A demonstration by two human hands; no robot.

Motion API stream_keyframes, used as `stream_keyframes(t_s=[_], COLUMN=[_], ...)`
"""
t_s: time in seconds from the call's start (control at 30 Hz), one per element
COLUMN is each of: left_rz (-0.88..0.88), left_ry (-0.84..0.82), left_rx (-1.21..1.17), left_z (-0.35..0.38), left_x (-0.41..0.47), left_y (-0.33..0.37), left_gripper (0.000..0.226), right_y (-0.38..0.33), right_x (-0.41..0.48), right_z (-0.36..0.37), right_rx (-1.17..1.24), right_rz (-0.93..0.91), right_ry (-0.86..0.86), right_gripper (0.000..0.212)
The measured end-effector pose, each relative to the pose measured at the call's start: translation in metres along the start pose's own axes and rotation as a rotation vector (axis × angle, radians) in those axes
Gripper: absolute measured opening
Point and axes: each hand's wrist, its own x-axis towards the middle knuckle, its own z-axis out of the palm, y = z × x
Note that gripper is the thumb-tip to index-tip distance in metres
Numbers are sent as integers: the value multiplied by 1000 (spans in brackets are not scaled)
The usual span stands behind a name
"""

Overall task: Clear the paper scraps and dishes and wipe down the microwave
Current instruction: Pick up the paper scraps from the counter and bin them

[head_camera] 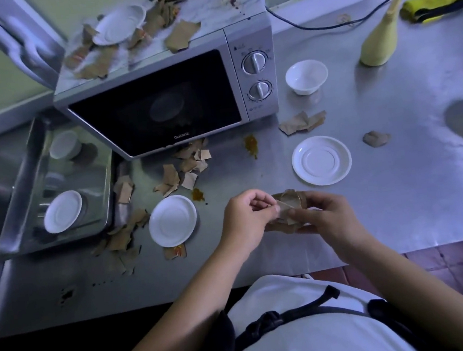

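My left hand and my right hand both grip a bunch of brown paper scraps over the steel counter's front. A silver microwave stands at the back with its door closed; torn paper and a white saucer lie on its stained top. More scraps litter the counter under its door and further left. White saucers sit at front left and right. A small white bowl stands beside the microwave.
A steel tray at the left holds a saucer and a cup. Orange sauce stains mark the counter. A yellow squeeze bottle, a yellow cloth and a black cable lie at the back right. Loose scraps lie right of the microwave.
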Motion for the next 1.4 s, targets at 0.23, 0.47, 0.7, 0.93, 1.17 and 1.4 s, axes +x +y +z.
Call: stream_keyframes(t_s=[0.23, 0.47, 0.7, 0.93, 1.17, 1.4], left_rz=[81, -56, -130, -191, -211, -215], left_ry=[21, -281, -263, -144, -156, -133], left_rx=[189, -115, -279, -417, -426, -449], left_z=[-12, -22, -6, -8, 6, 1], left_x=[-6, -18, -15, -3, -2, 1], left_y=[4, 6, 7, 20, 23, 14], left_gripper=[41, 25, 17, 13, 14, 13], right_y=[3, 10, -3, -31, -29, -12], right_x=[3, -3, 3, 90, 158, 160], right_z=[-10, -20, -50, -157, -213, -227], right_rx=[8, 29, 89, -291, -897, -689], right_rz=[30, 62, 152, 38, 156, 81], right_ry=[41, -38, -194, 723, 595, 677], right_gripper=[16, 17, 34, 26, 42, 10])
